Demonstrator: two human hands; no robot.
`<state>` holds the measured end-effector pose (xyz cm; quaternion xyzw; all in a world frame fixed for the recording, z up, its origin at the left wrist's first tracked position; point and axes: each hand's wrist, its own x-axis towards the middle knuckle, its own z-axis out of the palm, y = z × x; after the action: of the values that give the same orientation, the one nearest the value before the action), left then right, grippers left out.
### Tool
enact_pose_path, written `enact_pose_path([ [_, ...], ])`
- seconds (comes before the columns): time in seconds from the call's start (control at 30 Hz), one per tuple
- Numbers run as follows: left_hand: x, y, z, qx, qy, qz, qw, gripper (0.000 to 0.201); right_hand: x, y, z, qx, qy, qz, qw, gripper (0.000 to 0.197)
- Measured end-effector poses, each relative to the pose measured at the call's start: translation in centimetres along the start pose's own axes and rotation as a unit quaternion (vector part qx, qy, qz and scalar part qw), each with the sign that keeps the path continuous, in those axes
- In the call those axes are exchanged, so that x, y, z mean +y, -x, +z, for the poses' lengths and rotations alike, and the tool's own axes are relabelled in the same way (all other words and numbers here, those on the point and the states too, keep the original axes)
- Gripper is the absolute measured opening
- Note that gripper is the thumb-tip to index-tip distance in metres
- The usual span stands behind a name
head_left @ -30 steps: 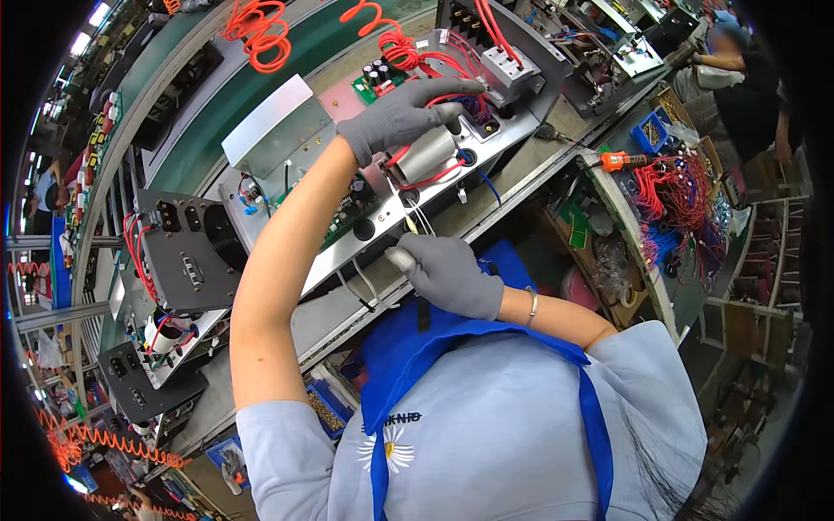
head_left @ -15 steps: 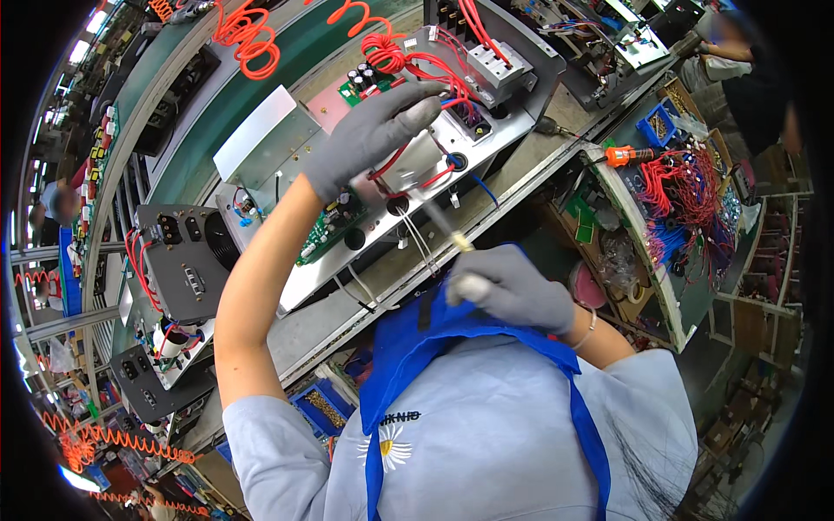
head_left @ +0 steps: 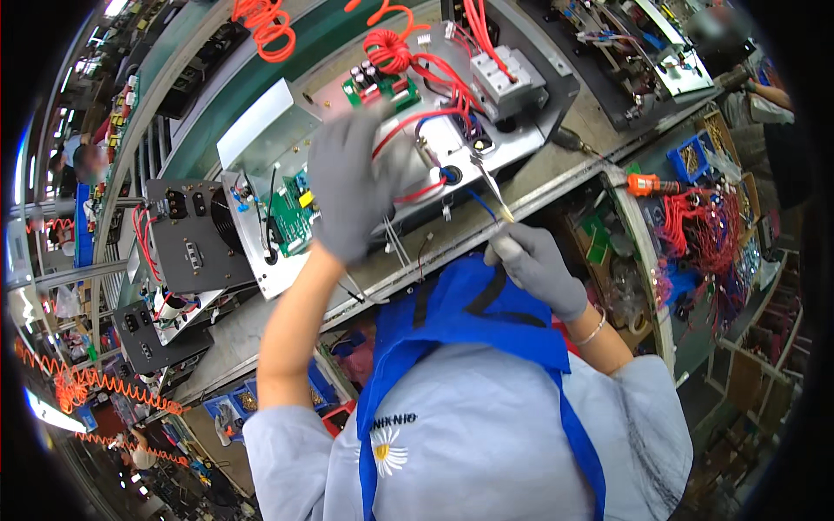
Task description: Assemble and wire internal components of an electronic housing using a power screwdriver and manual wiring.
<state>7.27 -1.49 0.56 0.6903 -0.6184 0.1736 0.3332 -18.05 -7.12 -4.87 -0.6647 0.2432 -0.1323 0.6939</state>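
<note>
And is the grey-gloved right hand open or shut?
The right hand is shut, curled around a slim, pale-handled metal tool.

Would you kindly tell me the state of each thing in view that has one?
Grey-gloved left hand: blurred, grip unclear.
Slim silver tool with yellowish end: held.
Grey-gloved right hand: closed on that tool.
Silver metal chassis: open, green circuit board exposed.
Red wire bundle: looped together.
Orange spiral hose: coiled.
Blue plastic bin: holding small brassy pieces.
Orange-handled tool: lying unheld.

We see grey gloves (head_left: 347, 195) on both hands (head_left: 543, 271), a silver and cream tool (head_left: 506, 213), a blue apron (head_left: 465, 334), a pale blue shirt (head_left: 495, 417) with a yellow-centred white daisy (head_left: 386, 451), red wires (head_left: 391, 59), a green circuit board (head_left: 289, 217).
</note>
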Motion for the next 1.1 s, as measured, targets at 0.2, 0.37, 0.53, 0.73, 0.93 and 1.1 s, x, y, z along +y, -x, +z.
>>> enact_pose_path([
  [0.2,10.0,10.7,2.7,-0.174,0.385,-0.377,0.824,0.030,1.7,-0.2,-3.0,0.042,0.060,-0.078,0.994,0.045],
  [0.37,10.3,10.4,8.3,-0.074,0.546,-0.426,0.717,0.049,0.7,-1.1,-4.3,-0.005,0.090,-0.131,0.987,0.046],
  [0.53,8.0,10.9,11.6,-0.073,0.552,-0.532,0.638,0.043,0.6,-0.7,-5.2,-0.067,0.126,-0.150,0.978,0.034],
  [0.73,8.9,13.2,14.1,-0.072,0.519,-0.488,0.698,0.043,1.6,1.0,-6.2,-0.079,0.112,-0.142,0.980,0.036],
  [0.93,8.2,16.7,13.8,-0.142,0.396,-0.495,0.760,0.038,1.2,0.1,-4.8,-0.141,0.128,-0.151,0.970,0.032],
  [1.1,10.8,23.8,14.6,-0.304,0.310,-0.368,0.822,0.026,2.5,-0.5,-3.9,-0.187,0.200,-0.210,0.939,0.030],
])
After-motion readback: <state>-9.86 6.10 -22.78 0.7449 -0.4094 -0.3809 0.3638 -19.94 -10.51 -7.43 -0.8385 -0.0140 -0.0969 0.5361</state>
